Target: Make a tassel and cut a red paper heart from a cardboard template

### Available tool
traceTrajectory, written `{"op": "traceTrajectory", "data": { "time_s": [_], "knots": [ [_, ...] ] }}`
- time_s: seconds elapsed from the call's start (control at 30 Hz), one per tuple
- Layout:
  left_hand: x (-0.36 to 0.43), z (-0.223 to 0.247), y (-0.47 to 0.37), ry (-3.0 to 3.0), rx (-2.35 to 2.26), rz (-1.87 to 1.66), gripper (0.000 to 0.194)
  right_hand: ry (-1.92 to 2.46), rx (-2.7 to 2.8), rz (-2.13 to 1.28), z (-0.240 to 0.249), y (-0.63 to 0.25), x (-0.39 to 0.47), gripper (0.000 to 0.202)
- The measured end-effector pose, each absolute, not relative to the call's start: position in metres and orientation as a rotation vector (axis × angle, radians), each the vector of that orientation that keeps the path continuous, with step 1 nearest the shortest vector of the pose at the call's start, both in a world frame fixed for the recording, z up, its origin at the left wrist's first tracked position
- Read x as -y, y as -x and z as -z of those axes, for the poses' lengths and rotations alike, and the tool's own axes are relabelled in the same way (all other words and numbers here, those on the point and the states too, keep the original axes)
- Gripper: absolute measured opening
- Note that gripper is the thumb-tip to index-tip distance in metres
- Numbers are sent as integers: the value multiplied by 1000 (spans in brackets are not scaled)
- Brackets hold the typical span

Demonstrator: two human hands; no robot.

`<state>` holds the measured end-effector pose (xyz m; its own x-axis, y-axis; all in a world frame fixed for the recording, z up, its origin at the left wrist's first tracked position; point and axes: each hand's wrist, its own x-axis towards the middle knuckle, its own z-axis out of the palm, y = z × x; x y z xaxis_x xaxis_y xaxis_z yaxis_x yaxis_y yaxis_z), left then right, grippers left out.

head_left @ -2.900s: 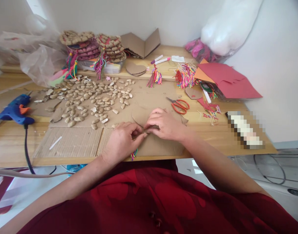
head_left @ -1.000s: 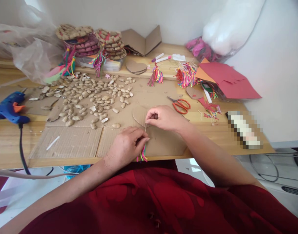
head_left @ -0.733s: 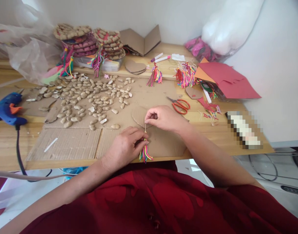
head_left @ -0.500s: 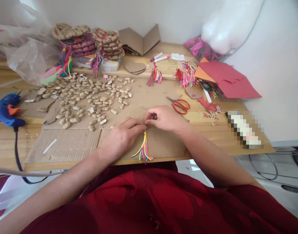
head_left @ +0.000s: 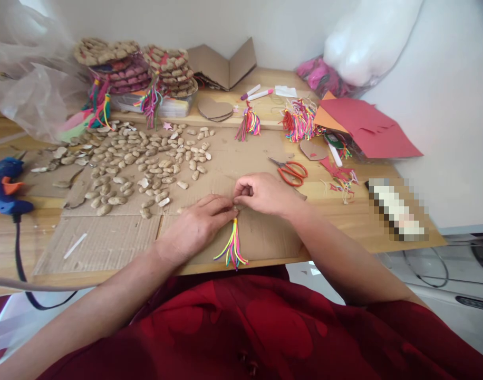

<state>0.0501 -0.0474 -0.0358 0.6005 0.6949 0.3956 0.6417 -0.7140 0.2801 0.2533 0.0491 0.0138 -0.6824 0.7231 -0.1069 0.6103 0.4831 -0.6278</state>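
The bare left hand (head_left: 196, 224) is held palm down, its fingers together and reaching forward to the right, with the thumb just below them and the tips close against those of the right hand. The bare right hand (head_left: 265, 194) is turned inward, thumb and index finger pinched together and the other fingers curled. The bare left forearm (head_left: 121, 279) and bare right forearm (head_left: 344, 253) slant inward from either side, both wrists nearly straight.

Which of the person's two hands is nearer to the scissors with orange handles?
The right hand. It is just to the left of the scissors and slightly closer to the body; the left hand is farther left.
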Motion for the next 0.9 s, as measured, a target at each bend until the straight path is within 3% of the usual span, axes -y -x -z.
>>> {"op": "traceTrajectory", "data": {
  "time_s": [0.9],
  "knots": [
    [45, 36, -53, -2721, -1137, -812, 31, 1088, 2238, -983, 7, -261, -50, 6]
  ]
}}
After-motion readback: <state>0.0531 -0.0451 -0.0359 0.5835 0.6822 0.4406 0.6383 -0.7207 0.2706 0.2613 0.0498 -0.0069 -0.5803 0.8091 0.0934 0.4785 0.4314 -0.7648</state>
